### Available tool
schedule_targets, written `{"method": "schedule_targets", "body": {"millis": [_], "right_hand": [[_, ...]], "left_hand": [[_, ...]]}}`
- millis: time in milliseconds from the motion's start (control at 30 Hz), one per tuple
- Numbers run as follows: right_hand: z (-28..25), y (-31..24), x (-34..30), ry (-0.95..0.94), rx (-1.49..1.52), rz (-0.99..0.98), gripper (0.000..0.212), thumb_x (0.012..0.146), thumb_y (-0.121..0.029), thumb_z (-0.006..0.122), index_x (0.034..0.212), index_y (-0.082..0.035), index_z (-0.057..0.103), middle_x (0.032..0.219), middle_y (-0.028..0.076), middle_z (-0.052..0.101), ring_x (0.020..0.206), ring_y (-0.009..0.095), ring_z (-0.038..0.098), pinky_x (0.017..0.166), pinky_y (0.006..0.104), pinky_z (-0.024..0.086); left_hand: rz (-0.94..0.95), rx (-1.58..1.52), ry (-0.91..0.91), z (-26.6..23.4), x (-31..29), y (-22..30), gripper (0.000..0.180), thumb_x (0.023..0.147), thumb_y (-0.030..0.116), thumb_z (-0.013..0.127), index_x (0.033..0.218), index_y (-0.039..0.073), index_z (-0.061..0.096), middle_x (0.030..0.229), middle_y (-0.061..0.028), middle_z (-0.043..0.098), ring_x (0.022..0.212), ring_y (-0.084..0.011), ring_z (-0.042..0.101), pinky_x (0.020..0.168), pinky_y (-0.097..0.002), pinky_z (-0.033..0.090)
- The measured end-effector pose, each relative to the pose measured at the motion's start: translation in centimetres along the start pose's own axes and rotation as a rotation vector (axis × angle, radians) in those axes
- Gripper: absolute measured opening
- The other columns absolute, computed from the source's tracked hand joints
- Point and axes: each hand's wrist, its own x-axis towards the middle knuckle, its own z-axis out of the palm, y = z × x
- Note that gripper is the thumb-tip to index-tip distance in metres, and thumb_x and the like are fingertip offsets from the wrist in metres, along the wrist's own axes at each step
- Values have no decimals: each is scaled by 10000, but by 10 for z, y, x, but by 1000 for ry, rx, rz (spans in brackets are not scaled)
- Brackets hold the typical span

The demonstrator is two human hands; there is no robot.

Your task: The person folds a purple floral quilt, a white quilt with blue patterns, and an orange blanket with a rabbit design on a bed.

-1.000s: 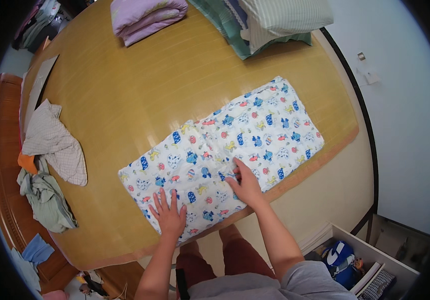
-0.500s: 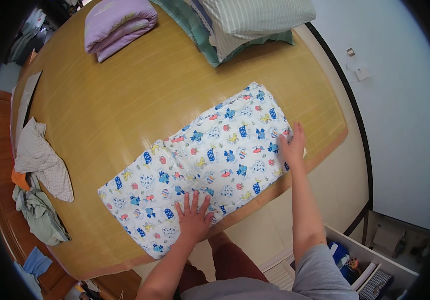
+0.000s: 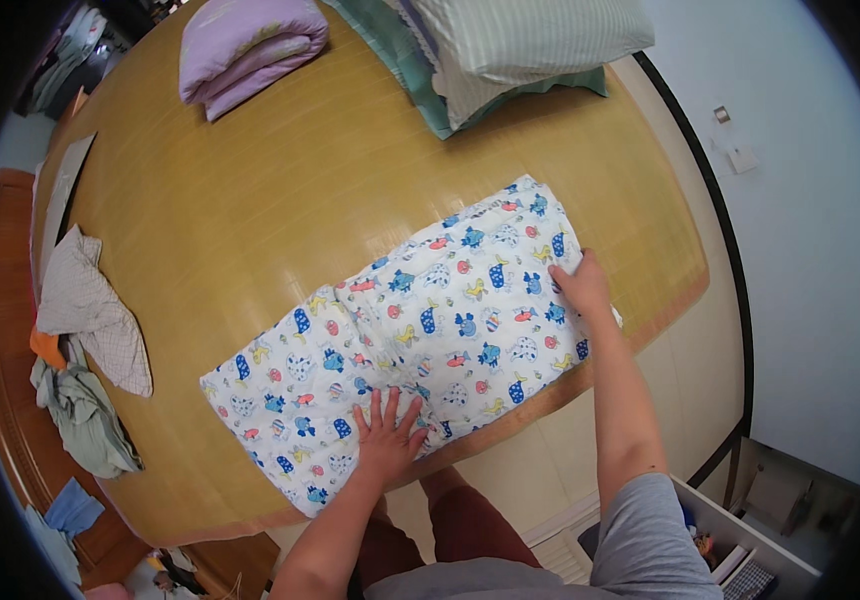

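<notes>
The patterned cloth [image 3: 450,340] lies at the centre of the frame. The right hand [image 3: 587,288] has shifted to its right edge; its grip I cannot tell. The left hand [image 3: 388,443], spread flat, now rests further right on it.

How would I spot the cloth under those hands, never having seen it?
Find the large tan mat. Along its near edge lies a white cloth, left hand spread on it, right hand at its right end. Unlike the lilac bundle and striped pillow, it's printed with colourful sea creatures.
</notes>
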Motion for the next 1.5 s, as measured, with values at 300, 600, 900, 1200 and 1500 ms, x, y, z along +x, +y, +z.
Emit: {"method": "schedule_targets", "body": {"millis": [300,600,900,1200,1500], "right_hand": [[-38,-36,-27,-359,68,-122,497,673,-220,702,1064,53,561,960,211,637,857,313,636,754,372,505],[-23,-115,-196,-622,-114,-508,598,763,-196,602,1255,43,360,1080,290,560,979,427,555,844,424,448],[62,-252,-365,-536,-62,-629,743,755,-200,571,1356,62,223,690,218,611,606,395,598,582,452,489],[213,-246,-419,-429,-178,-823,761,737,-143,585,1380,37,221,676,168,607,556,318,583,531,416,446],[228,-225,-438,-409,-116,-975,630,754,-124,568,1338,-30,351,820,114,569,767,271,561,714,407,388]], "left_hand": [[74,-136,25,-18,-6,-8,556,889,481,420,1392,264,325,1496,-93,142,1382,-331,26,1040,-612,-4],[341,-203,-229,-37,-103,-18,540,892,422,452,1360,161,383,1466,-127,225,1364,-332,156,1059,-573,119],[-353,-1457,-2,-10,-209,-84,381,906,253,521,1218,34,515,1213,-105,543,1126,-229,503,991,-355,354],[-527,-1797,381,-43,-203,-186,530,959,415,346,1292,11,428,1237,-116,528,1122,-206,504,1006,-346,330],[-442,-1473,464,-122,-93,-209,420,859,112,591,1242,0,457,1149,-110,562,1007,-165,546,822,-271,457]]}}
